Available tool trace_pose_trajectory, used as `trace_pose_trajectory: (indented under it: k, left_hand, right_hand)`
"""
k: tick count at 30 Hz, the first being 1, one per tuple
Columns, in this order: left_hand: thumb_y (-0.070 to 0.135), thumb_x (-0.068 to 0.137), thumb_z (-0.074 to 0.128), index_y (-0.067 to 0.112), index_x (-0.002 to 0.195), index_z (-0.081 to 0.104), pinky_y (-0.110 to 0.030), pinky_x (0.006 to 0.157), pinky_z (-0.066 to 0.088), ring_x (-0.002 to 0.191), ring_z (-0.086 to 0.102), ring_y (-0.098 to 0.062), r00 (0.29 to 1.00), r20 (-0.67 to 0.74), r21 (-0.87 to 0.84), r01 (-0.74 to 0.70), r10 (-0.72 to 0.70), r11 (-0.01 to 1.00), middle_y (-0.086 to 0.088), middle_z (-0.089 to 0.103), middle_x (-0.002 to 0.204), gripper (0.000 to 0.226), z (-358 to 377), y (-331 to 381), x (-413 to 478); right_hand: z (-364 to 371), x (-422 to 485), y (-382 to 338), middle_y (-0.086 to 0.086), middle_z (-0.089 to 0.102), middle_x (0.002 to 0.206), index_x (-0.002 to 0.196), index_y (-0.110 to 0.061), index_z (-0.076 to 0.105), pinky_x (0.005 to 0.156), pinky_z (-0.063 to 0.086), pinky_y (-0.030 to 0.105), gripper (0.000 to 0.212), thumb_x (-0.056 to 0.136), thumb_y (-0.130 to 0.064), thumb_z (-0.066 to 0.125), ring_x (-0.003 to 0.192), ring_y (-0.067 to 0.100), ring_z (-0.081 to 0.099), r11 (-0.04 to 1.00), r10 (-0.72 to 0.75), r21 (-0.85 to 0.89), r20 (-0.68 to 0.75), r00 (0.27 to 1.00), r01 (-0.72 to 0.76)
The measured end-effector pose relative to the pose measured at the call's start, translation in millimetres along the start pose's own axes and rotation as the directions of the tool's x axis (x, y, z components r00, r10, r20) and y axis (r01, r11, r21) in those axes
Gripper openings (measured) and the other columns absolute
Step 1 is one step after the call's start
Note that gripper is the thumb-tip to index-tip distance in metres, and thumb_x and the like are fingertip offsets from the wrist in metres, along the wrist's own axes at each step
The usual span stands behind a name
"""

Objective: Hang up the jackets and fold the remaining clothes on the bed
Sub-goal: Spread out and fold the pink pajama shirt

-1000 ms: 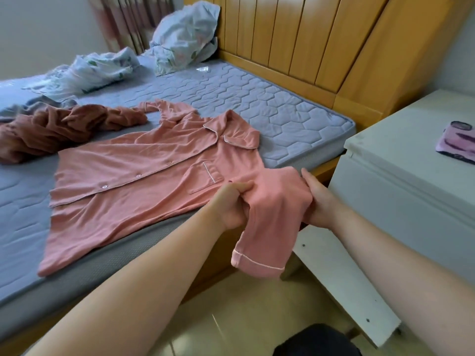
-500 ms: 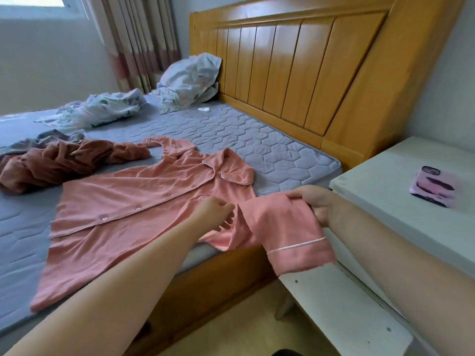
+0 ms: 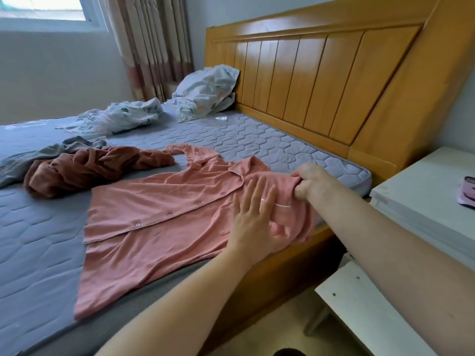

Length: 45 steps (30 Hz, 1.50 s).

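A pink button-up pyjama shirt lies flat, front up, on the grey quilted mattress near the bed's front edge. Its right sleeve is folded over onto the shirt's chest. My right hand grips the shoulder end of that sleeve with curled fingers. With its fingers spread and straight, my left hand lies flat on the folded sleeve. A crumpled brown garment lies to the left of the shirt, with a grey garment beside it.
Rumpled white floral bedding and a pillow lie at the far side by the wooden headboard. A white bedside cabinet with a pink phone stands to the right. A white board leans below it.
The sleeve that hung off the bed's edge has been lifted and folded over onto the shirt. My left hand let go of it and now lies flat on the fabric.
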<state>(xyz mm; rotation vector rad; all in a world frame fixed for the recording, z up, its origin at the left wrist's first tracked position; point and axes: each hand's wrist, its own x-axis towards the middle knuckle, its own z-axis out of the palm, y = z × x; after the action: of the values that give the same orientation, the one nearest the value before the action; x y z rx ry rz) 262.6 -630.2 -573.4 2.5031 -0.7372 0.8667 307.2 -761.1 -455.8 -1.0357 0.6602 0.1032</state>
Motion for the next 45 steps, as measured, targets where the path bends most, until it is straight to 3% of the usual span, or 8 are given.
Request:
trace_pose_trajectory:
  k: [7, 11, 17, 22, 26, 32, 37, 45]
  left_hand:
    - [0.011, 0.081, 0.055, 0.01, 0.115, 0.064, -0.036, 0.108, 0.036, 0.129, 0.044, -0.023, 0.865, -0.203, -0.454, 0.332, -0.459, 0.827, -0.005, 0.054, 0.135, 0.035, -14, -39, 4]
    - [0.017, 0.094, 0.047, 0.005, 0.082, 0.063, -0.02, 0.06, 0.042, 0.073, 0.053, -0.016, 0.546, 0.189, -0.723, 0.64, -0.816, 0.261, 0.002, 0.056, 0.07, 0.023, -46, -74, 11]
    - [0.019, 0.092, 0.043, 0.009, 0.103, 0.057, -0.029, 0.07, 0.042, 0.084, 0.055, -0.023, 0.263, 0.453, -0.596, 0.8, -0.852, -0.07, -0.005, 0.057, 0.085, 0.02, -44, -140, -1]
    - [0.021, 0.095, 0.048, 0.006, 0.12, 0.056, -0.032, 0.081, 0.049, 0.092, 0.061, -0.023, 0.229, 0.559, -0.647, 0.722, -0.797, -0.246, -0.007, 0.063, 0.094, 0.03, -41, -170, -21]
    - [0.024, 0.096, 0.053, 0.009, 0.111, 0.057, -0.026, 0.066, 0.049, 0.079, 0.061, -0.015, 0.18, 0.559, -0.653, 0.698, -0.81, -0.296, -0.005, 0.063, 0.09, 0.022, -57, -199, -40]
    - [0.016, 0.1, 0.048, 0.008, 0.088, 0.06, -0.02, 0.046, 0.053, 0.051, 0.064, -0.009, 0.085, 0.634, -0.668, 0.561, -0.768, -0.49, -0.002, 0.066, 0.06, 0.019, -111, -250, -85]
    - [0.004, 0.088, 0.059, 0.002, 0.118, 0.062, -0.036, 0.083, 0.051, 0.091, 0.065, -0.03, -0.07, 0.25, -0.301, 0.942, -0.966, -0.146, -0.015, 0.067, 0.1, 0.03, -120, -276, -138]
    - [0.001, 0.079, 0.064, 0.005, 0.122, 0.057, -0.031, 0.091, 0.045, 0.106, 0.059, -0.027, 0.184, 0.179, -0.117, 0.979, -0.967, 0.165, -0.011, 0.063, 0.112, 0.044, -104, -275, -153]
  right_hand:
    - [56, -11, 16, 0.016, 0.054, 0.085, 0.091, 0.009, 0.053, 0.061, 0.054, 0.032, 0.034, 0.1, -0.002, 0.022, 0.076, 0.023, 0.055, 0.995, -0.051, -0.074, 0.259, 0.965, 0.072]
    - [51, 22, 29, 0.012, 0.055, 0.112, 0.125, -0.009, 0.048, 0.094, 0.045, 0.037, 0.032, 0.1, -0.026, 0.041, 0.109, 0.024, 0.056, 0.899, -0.022, -0.4, 0.363, 0.931, 0.177]
    - [35, 96, 87, 0.01, 0.048, 0.12, 0.135, -0.004, 0.041, 0.089, 0.038, 0.027, 0.055, 0.086, -0.011, 0.066, 0.113, 0.022, 0.05, 0.234, -0.144, -0.849, 0.451, 0.881, 0.473]
    - [65, 127, 129, 0.005, 0.059, 0.121, 0.124, -0.015, 0.054, 0.095, 0.041, 0.031, 0.043, 0.084, -0.025, 0.063, 0.118, 0.025, 0.053, -0.055, -0.151, -0.817, 0.576, 0.804, 0.575]
    - [101, 132, 134, 0.003, 0.059, 0.075, 0.072, -0.013, 0.061, 0.055, 0.036, 0.019, 0.025, 0.092, -0.029, 0.06, 0.073, 0.015, 0.054, 0.002, -0.016, -0.749, 0.662, 0.749, 0.662]
    - [170, 112, 138, 0.006, 0.068, 0.083, 0.088, -0.008, 0.072, 0.073, 0.053, 0.031, 0.028, 0.09, -0.034, 0.064, 0.075, 0.018, 0.062, 0.44, 0.124, -0.661, 0.715, 0.688, 0.608]
    - [191, 110, 189, 0.008, 0.062, 0.117, 0.116, -0.013, 0.06, 0.09, 0.045, 0.031, 0.037, 0.09, -0.038, 0.062, 0.105, 0.025, 0.058, -0.269, 0.086, -0.595, 0.769, 0.634, 0.758]
    - [154, 131, 194, 0.015, 0.061, 0.121, 0.115, -0.005, 0.059, 0.087, 0.043, 0.033, 0.046, 0.097, -0.045, 0.045, 0.11, 0.032, 0.057, -0.474, 0.141, -0.624, 0.644, 0.752, 0.622]
